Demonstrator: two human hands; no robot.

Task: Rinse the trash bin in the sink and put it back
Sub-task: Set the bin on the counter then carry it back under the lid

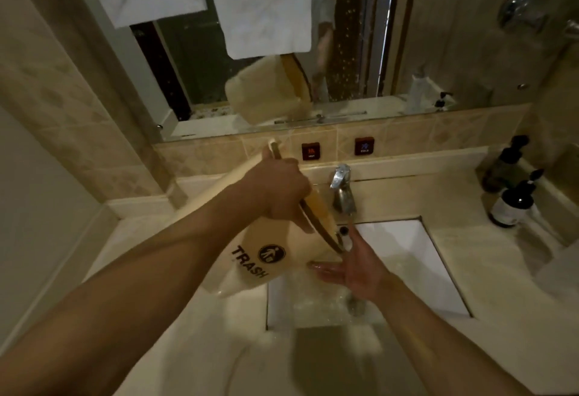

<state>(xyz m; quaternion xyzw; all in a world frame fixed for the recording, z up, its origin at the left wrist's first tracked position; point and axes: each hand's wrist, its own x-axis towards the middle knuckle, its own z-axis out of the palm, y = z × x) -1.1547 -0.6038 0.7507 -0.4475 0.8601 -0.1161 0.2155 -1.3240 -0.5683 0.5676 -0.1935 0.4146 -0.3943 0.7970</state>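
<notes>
While tipped over the sink [438,270]: smooth cream trash bin [260,258], left fingers [282,189] clamping its rim, right fingers [329,270] spread.

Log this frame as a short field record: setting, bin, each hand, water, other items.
setting: bathroom counter with a sink
bin: cream trash bin marked TRASH, tilted over the sink, mouth toward the faucet
left hand: grips the bin's rim
right hand: open, fingers against the bin's side near the rim
water: splashing in the basin
other: two dark pump bottles on the counter, right
</notes>
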